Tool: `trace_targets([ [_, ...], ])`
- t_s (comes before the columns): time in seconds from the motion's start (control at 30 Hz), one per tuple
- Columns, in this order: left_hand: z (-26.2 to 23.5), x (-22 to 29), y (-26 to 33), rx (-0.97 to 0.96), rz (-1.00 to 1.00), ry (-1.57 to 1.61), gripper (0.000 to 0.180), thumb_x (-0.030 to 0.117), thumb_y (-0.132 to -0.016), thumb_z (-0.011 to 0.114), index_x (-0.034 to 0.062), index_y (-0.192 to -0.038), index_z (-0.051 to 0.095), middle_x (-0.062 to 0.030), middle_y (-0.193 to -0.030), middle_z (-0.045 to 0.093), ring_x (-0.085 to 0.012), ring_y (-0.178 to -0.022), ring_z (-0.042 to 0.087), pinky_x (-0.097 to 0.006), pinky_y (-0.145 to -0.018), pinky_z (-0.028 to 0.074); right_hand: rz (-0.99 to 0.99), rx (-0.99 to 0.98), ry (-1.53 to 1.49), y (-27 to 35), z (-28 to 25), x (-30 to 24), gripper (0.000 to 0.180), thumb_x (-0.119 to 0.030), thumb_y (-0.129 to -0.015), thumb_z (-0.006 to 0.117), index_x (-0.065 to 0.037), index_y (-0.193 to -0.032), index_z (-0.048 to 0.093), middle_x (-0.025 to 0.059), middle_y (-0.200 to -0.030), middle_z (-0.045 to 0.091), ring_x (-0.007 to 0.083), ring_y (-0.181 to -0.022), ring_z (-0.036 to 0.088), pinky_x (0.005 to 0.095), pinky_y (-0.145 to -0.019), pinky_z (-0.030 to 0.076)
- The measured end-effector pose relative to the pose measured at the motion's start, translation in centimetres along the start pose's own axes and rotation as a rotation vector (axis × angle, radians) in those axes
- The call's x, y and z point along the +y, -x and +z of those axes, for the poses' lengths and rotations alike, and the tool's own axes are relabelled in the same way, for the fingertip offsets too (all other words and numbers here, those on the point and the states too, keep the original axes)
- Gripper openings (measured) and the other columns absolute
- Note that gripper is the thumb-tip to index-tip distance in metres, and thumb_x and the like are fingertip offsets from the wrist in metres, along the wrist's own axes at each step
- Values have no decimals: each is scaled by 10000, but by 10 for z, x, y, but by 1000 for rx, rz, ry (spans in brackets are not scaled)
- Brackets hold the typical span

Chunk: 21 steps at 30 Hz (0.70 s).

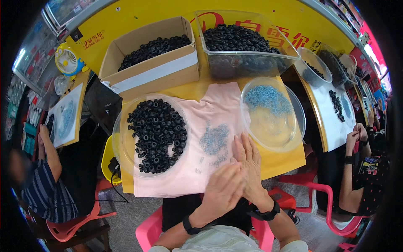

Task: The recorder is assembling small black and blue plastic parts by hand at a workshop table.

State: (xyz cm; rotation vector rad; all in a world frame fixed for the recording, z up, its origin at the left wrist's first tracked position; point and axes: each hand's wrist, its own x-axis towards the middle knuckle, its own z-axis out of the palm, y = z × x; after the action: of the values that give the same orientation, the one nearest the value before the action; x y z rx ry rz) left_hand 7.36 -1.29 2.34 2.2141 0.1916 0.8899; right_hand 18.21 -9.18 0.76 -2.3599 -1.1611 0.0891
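Note:
My left hand (pixel 226 183) is smeared by motion, its fingers bent against the palm side of my right hand (pixel 250 168). The right hand's fingers stretch forward, close together. Anything between the hands is hidden. Both are over the front right edge of a pink cloth (pixel 191 111), perhaps a shirt, spread on the table. Just beyond them lies a loose patch of small pale blue pieces (pixel 214 138). Left of it, a round clear tray (pixel 124 143) holds many black ring-shaped parts (pixel 157 130). Another round clear tray (pixel 273 134), at right, holds more blue pieces (pixel 268 98).
A cardboard box (pixel 157 74) and a clear plastic bin (pixel 247 65), both with black parts, stand at the back. The yellow tabletop (pixel 289 157) ends near me. People sit at side tables left and right. A yellow bucket (pixel 108 161) stands at the left.

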Motion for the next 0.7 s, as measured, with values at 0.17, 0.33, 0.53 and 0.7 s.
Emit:
trace_targets([
  [0.17, 29, -14, -2, -310, 197, 114, 396, 220, -896, 643, -1, -1223, 617, -134, -1349, 560, -291, -1327, 461, -425, -1115, 341, -70, 136, -24, 5, 8, 8, 582, -194, -938, 537, -40, -1478, 383, 188, -1538, 332, 380, -1394, 333, 452, -1136, 295],
  [0.33, 32, -22, 4, -392, 169, 139, 419, 277, -930, 592, 38, -1273, 618, -97, -1373, 547, -273, -1339, 439, -429, -1145, 282, -62, 160, -63, 2, 6, 5, 585, -173, -920, 548, -41, -1471, 403, 179, -1532, 351, 370, -1388, 351, 454, -1127, 311],
  [0.53, 33, -21, 5, -382, 149, 150, 417, 248, -914, 607, 37, -1275, 618, -95, -1368, 550, -266, -1330, 442, -425, -1135, 293, -25, 88, 35, -1, 8, 8, 595, -178, -908, 549, -37, -1468, 405, 175, -1533, 355, 370, -1392, 346, 463, -1128, 302],
  [0.7, 34, -21, 6, -408, 137, 146, 428, 243, -892, 627, 53, -1276, 624, -83, -1364, 556, -248, -1326, 442, -424, -1125, 301, -10, 64, 52, -1, 8, 10, 568, -232, -923, 499, -42, -1453, 429, 169, -1513, 393, 359, -1384, 369, 472, -1118, 302],
])
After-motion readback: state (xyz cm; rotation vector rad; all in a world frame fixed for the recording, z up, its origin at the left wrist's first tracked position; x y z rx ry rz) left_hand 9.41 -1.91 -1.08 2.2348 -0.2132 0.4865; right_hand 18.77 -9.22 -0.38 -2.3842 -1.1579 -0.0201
